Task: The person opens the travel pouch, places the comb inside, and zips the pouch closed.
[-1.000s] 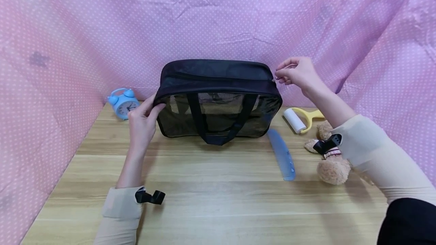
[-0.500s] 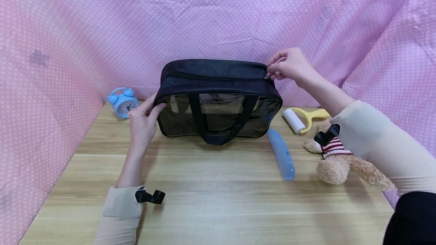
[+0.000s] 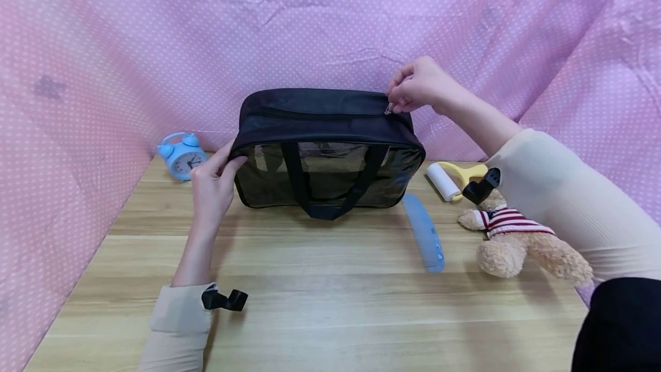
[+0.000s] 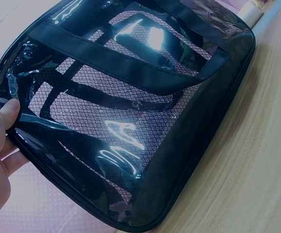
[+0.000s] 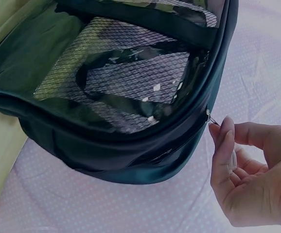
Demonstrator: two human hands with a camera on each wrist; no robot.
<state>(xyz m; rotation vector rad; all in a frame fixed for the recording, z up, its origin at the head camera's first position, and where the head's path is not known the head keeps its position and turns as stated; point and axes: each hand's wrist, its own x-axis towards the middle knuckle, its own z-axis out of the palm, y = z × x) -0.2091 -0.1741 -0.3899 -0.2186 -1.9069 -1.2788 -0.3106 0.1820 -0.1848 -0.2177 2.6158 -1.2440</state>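
A black zip-top bag (image 3: pixel 330 116) with a see-through front and a strap handle stands toward the back of the table. My left hand (image 3: pixel 212 188) pinches its left edge, thumb on the front; in the left wrist view the thumb presses the clear panel and the other fingers lie behind the edge. With thumb and forefinger, my right hand (image 3: pixel 419 88) pinches the metal zipper pull (image 3: pixel 389 108) on the bag's top, near the right end. In the right wrist view the pull (image 5: pixel 208 115) shows between bag and fingertips. Mesh shows through the clear panel.
A blue alarm clock (image 3: pixel 185 159) stands left of the bag. To the right lie a blue comb (image 3: pixel 424 234), a lint roller (image 3: pixel 444 182) with a yellow handle, and a teddy bear (image 3: pixel 511 240) in a striped top, partly under the right forearm. A pink dotted curtain (image 3: pixel 330 27) hangs behind.
My right hand has moved left along the bag's top from its right end, and the zipper pull has travelled left with it. The left hand keeps its hold on the edge.
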